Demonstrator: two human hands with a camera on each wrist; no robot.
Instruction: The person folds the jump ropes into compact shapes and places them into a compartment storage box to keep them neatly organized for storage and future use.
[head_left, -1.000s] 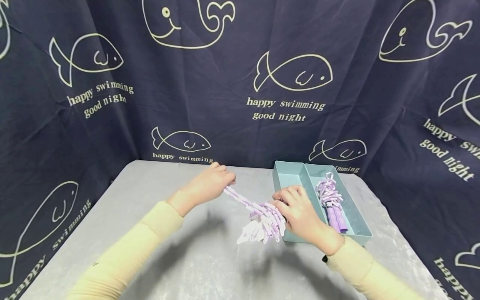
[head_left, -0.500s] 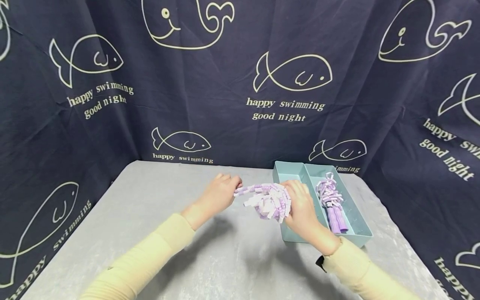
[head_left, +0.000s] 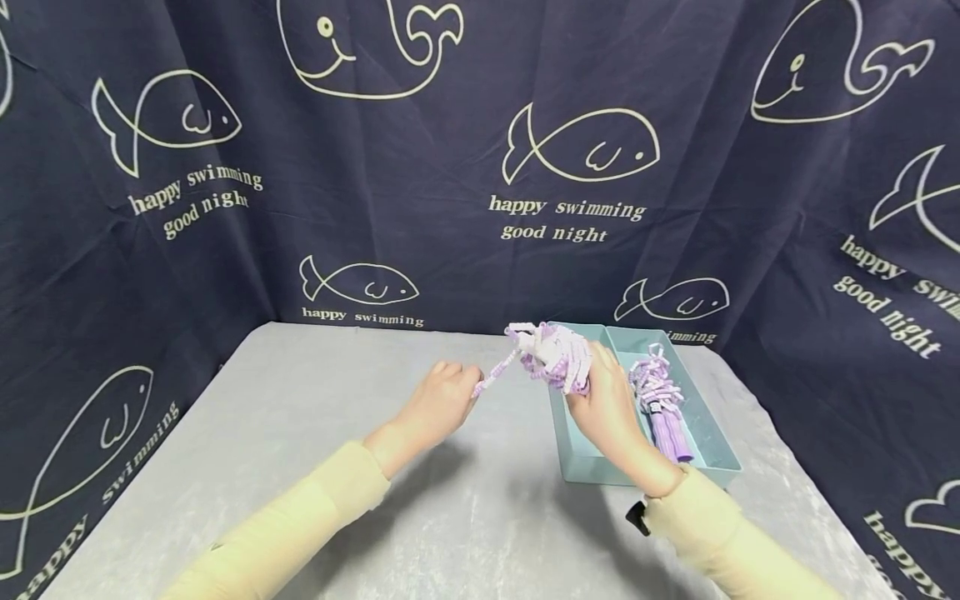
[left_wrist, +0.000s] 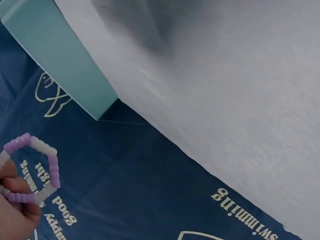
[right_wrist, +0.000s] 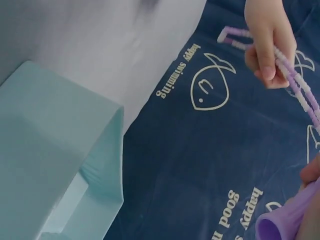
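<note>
A purple and white beaded jump rope (head_left: 557,360) is bunched up between my two hands above the table. My right hand (head_left: 604,408) grips it beside the bundle; in the right wrist view a hollow purple handle (right_wrist: 285,220) pokes out of that hand. Over to the left, my left hand (head_left: 438,398) pinches a doubled strand of the rope. A small loop of beads (left_wrist: 54,170) sticks out past the left fingers in the left wrist view. The right hand overlaps the teal box (head_left: 600,472) in the head view.
In the box's right compartment lies another beaded jump rope (head_left: 656,383) with purple handles (head_left: 670,435). A divider splits the box lengthwise. The grey-covered table (head_left: 337,367) meets a dark blue curtain (head_left: 420,208) printed with fish at its back edge.
The bundle in my right hand has risen and turned to point away from me. My left hand has shifted slightly right, and the strand between the hands has become shorter.
</note>
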